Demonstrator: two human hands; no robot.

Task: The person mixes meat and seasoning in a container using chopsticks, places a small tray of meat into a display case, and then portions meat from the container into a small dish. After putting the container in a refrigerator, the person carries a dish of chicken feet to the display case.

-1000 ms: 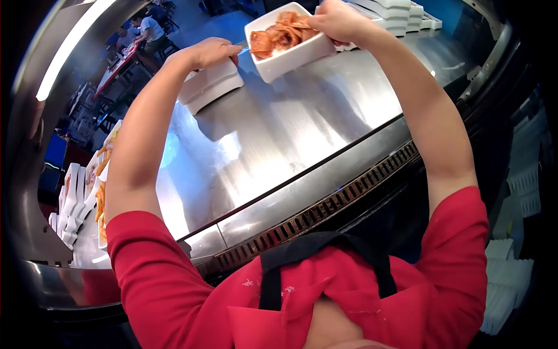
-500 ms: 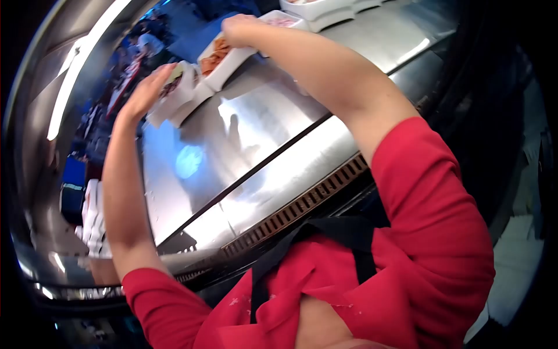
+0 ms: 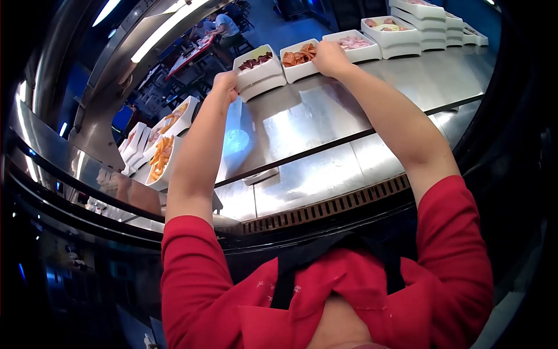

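Observation:
My left hand (image 3: 225, 86) is closed at the left end of a white container with dark red food (image 3: 256, 72), which sits on another white container. Its fingers are curled, with the tips partly hidden. Right beside that stands a white container of orange-brown strips (image 3: 299, 72). My right hand (image 3: 332, 58) is closed over its right end, fingertips hidden behind the rim. Just past this hand is a white container with pale pink pieces (image 3: 365, 53), close to my knuckles.
Several stacked white containers (image 3: 429, 28) stand at the back right of the steel counter (image 3: 325, 116). To the left, more containers hold food, one with fries (image 3: 161, 158). A slotted grille (image 3: 325, 205) runs along the front edge. A seated person (image 3: 225, 28) is beyond the counter.
The view has swung left and levelled, bringing more containers into sight on both sides. My left hand's fingers have gone from stretched along the container to curled; my right hand stays at the strips container.

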